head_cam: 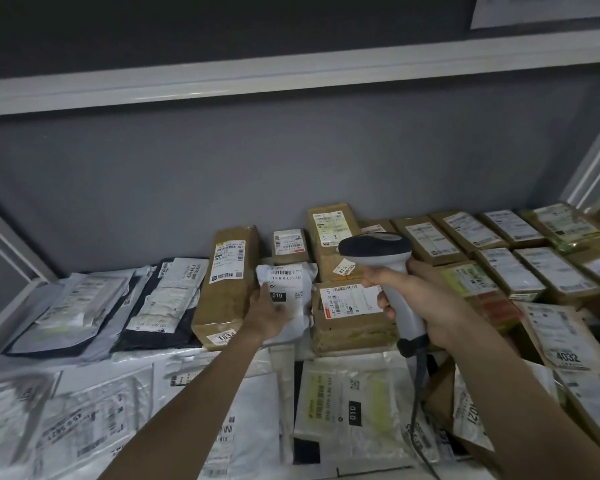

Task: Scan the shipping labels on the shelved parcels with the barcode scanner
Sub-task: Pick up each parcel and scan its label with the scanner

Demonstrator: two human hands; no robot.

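Your right hand grips the barcode scanner; the white poly mailer lies just left of its head, steadied by your left hand's flat fingers.

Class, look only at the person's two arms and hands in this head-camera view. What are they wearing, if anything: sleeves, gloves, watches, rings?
Nothing worn is visible. The left hand and right hand are bare, with no gloves, and no rings can be made out. Both forearms are uncovered down to the frame's bottom edge, with no sleeve, watch or wristband in view.

White shelf under labelled parcels and mailers.
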